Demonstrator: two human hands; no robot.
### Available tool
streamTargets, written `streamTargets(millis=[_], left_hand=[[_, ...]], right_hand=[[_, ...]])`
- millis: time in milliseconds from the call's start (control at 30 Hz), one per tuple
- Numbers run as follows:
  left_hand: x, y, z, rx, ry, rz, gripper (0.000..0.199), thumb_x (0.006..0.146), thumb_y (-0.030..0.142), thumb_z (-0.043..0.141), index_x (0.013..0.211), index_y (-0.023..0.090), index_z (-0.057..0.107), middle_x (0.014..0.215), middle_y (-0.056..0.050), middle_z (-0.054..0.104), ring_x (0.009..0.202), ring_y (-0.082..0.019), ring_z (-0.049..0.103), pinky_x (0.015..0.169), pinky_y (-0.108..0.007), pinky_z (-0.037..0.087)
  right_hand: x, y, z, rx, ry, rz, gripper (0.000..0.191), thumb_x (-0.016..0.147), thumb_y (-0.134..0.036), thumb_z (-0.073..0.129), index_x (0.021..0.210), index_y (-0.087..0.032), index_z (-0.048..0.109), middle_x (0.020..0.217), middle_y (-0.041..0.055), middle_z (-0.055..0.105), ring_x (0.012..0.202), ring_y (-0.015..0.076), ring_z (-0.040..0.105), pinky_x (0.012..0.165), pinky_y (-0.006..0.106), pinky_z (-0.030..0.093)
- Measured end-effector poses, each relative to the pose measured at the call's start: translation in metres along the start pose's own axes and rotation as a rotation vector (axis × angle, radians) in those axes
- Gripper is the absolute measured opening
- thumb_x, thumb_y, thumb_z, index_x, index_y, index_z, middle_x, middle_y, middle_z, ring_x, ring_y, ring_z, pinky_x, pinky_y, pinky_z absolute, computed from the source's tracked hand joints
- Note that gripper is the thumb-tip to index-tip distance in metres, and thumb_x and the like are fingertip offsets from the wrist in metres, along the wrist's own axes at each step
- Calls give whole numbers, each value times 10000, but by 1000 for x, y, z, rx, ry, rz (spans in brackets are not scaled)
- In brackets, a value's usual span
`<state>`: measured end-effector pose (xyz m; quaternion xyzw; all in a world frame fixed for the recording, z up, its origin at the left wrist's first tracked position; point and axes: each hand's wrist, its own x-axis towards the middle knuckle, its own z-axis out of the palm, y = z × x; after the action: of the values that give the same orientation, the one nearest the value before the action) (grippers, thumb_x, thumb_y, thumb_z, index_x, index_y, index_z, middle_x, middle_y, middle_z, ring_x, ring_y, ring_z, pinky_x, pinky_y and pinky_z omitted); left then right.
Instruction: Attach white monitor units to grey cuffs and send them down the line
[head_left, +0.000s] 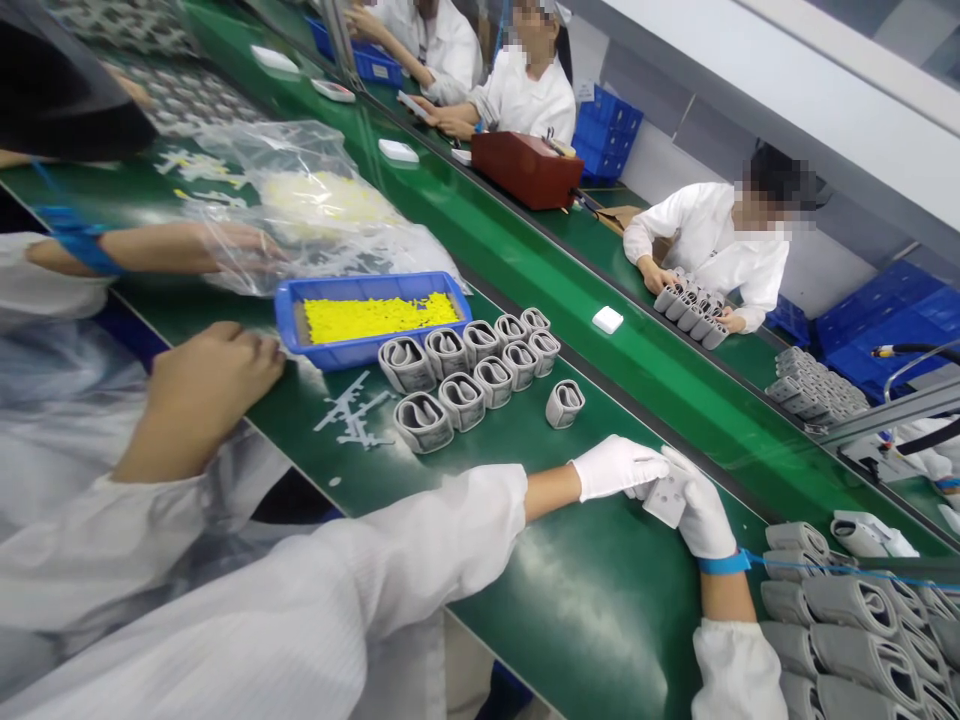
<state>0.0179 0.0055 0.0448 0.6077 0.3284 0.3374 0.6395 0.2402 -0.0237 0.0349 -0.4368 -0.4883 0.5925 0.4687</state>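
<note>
Here both gloved hands, left hand (616, 466) and right hand (701, 510), pinch the white part (666, 497).

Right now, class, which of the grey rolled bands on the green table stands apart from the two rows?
The lone grey band, right of the rows; of these bands it lies nearest the gloved left hand. The rest sit side by side.

Blue tray (289, 318): sitting on the green bench, holding yellow bits (379, 315).
Grey coils (471, 372): lining up in two rows beside it.
White block (607, 320): lying on the belt (525, 270).
</note>
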Motion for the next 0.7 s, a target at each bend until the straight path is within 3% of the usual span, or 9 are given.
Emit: streamTargets(millis=[67,167,300,400,533,700], left_hand=[[0,2,-1,37,52,26,402,991,453,599,1072,137,834,835,-55,779,762,-190,742,675,-250,596],[0,3,-3,135,128,70,433,1004,412,566,1285,169,790,1005,-61,820,885,-212,765,822,-292,613],[1,-4,0,384,173,146,553,983,384,599,1508,219,654,1306,-73,775,1189,-273,730,1097,-363,550],[11,-13,8,545,191,208,620,989,377,590,1586,210,567,1536,-112,634,1424,-321,595,1252,-435,438],[54,-5,15,679,251,198,683,961,324,619,1612,149,510,1650,-163,501,1551,-333,454,1325,-458,341],[142,38,2,707,350,-36,705,924,383,738,1558,138,552,1618,-195,528,1496,-343,517,1271,-405,405]], right_hand=[[2,2,0,73,31,9,770,784,-665,856,1398,-225,703,1272,150,791,1104,393,765,1082,661,524],[7,4,-3,166,175,43,671,846,-722,764,1327,-256,719,1151,116,810,1039,359,781,1026,647,560],[13,6,-13,208,390,78,660,890,-826,613,1280,-306,723,1265,105,778,1163,347,747,880,541,630],[18,12,-20,247,445,62,633,906,-831,566,1308,-360,695,1420,77,717,1268,328,705,863,500,634],[23,20,-24,357,399,-32,524,932,-749,591,1315,-400,669,1468,37,691,1300,273,684,903,472,613],[28,16,-17,569,426,-24,539,926,-722,649,1306,-340,678,1173,46,794,1008,219,758,659,279,537]])
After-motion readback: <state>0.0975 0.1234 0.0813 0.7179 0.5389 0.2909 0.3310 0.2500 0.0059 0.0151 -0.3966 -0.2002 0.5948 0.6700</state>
